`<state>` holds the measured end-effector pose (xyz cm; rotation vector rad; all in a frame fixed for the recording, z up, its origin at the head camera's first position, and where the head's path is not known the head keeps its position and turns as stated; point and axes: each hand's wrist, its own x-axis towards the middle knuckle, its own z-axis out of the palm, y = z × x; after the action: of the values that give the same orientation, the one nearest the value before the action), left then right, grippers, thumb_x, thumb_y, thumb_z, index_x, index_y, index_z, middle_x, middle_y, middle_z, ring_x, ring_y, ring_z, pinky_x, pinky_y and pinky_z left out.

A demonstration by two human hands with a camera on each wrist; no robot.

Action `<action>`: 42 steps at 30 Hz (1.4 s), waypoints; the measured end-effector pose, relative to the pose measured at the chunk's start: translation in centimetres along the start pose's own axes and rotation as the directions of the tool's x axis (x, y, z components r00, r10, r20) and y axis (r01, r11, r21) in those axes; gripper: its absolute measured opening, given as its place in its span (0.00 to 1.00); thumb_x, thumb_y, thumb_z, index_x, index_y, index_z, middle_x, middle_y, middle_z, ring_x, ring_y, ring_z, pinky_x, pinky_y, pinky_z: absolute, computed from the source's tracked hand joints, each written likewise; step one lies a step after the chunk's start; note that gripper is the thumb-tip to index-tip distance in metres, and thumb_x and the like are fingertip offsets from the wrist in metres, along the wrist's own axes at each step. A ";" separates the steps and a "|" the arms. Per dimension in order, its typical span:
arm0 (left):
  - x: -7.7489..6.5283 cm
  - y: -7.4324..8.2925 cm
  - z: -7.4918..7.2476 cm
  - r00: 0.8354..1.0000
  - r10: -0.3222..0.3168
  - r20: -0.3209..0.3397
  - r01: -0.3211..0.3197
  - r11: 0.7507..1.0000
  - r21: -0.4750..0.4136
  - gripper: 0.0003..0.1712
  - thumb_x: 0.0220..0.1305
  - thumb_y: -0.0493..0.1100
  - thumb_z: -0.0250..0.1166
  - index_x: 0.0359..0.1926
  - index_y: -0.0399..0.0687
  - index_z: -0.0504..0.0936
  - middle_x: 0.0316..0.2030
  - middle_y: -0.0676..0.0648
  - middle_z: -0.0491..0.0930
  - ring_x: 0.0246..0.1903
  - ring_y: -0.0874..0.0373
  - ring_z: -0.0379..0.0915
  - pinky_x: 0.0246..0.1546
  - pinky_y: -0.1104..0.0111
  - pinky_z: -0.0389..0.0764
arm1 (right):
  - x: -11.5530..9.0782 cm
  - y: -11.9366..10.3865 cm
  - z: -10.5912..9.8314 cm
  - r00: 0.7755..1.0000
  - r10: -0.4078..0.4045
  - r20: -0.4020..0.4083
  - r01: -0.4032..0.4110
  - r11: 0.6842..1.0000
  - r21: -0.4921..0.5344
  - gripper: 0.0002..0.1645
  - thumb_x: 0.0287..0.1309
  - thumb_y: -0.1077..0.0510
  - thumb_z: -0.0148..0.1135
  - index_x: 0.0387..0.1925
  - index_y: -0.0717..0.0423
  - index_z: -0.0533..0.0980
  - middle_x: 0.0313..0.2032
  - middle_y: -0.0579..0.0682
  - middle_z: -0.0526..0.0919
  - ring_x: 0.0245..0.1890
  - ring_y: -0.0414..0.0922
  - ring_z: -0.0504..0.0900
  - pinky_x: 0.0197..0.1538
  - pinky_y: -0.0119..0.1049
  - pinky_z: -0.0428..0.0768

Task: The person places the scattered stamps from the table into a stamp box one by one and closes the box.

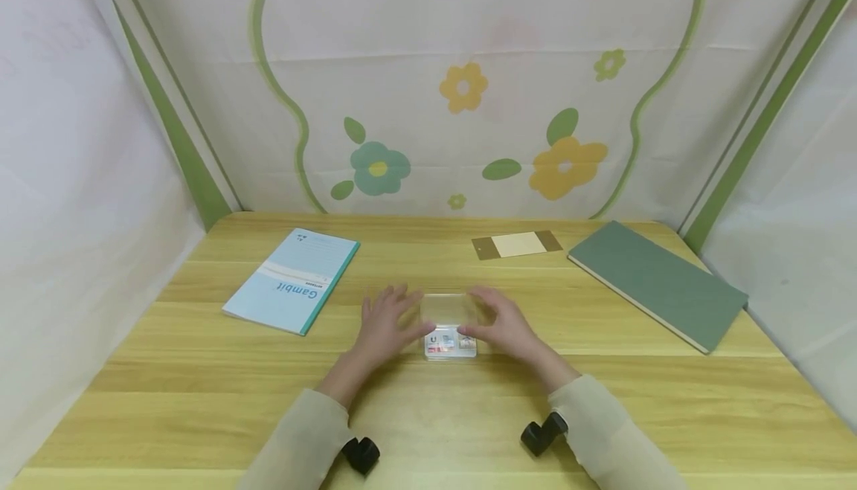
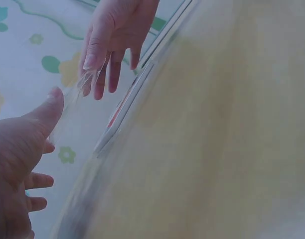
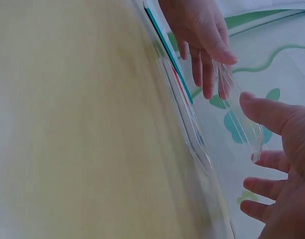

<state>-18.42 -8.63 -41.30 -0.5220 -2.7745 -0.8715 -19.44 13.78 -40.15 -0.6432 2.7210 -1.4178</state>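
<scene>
A small clear plastic case (image 1: pixel 450 352) lies on the table in front of me, with white, red and printed pieces inside. Its clear lid (image 1: pixel 444 310) stands raised at the far side of the case, tilted up off the tabletop. My left hand (image 1: pixel 388 325) pinches the lid's left edge between thumb and forefinger. On the opposite edge, my right hand (image 1: pixel 505 326) pinches the lid in the same way. In the right wrist view the transparent lid (image 3: pixel 242 119) spans both hands, apart from the case body (image 3: pixel 185 109). The other fingers of each hand are spread.
A pale blue notebook (image 1: pixel 291 282) lies to the left on the wooden table (image 1: pixel 442 430). At the back is a brown card with a cream middle (image 1: pixel 518 245). A green hardcover book (image 1: pixel 659 282) rests at the right. Flowered fabric (image 1: pixel 462 133) hangs behind the table.
</scene>
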 end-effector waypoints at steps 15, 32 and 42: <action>-2.3 0.3 0.9 0.999 0.006 0.036 -0.008 0.999 0.034 0.37 0.47 0.67 0.56 0.54 0.52 0.71 0.56 0.39 0.63 0.57 0.40 0.49 0.50 0.40 0.39 | -2.4 0.7 1.2 1.000 -0.014 -0.026 0.009 0.978 -0.208 0.42 0.34 0.40 0.67 0.53 0.55 0.69 0.54 0.56 0.67 0.56 0.54 0.59 0.55 0.59 0.38; -2.7 0.3 1.4 0.998 -0.021 0.055 0.018 0.999 0.051 0.39 0.45 0.70 0.54 0.54 0.54 0.72 0.58 0.40 0.59 0.59 0.42 0.45 0.51 0.41 0.37 | -2.6 0.7 1.5 0.999 -0.039 -0.025 0.031 0.963 -0.267 0.42 0.33 0.42 0.68 0.51 0.58 0.69 0.54 0.58 0.67 0.56 0.55 0.59 0.54 0.60 0.38; -2.8 0.2 1.3 0.998 -0.026 0.055 0.022 0.997 0.072 0.38 0.45 0.70 0.54 0.53 0.54 0.72 0.58 0.41 0.59 0.59 0.42 0.45 0.51 0.41 0.37 | -2.6 0.6 1.7 1.000 -0.016 -0.008 0.013 0.963 -0.268 0.40 0.33 0.45 0.70 0.50 0.59 0.70 0.54 0.58 0.66 0.57 0.55 0.58 0.55 0.59 0.37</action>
<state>-15.83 -8.46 -43.06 -0.5103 -2.8560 -0.7713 -16.92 13.69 -42.07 -0.6665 2.9502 -1.0640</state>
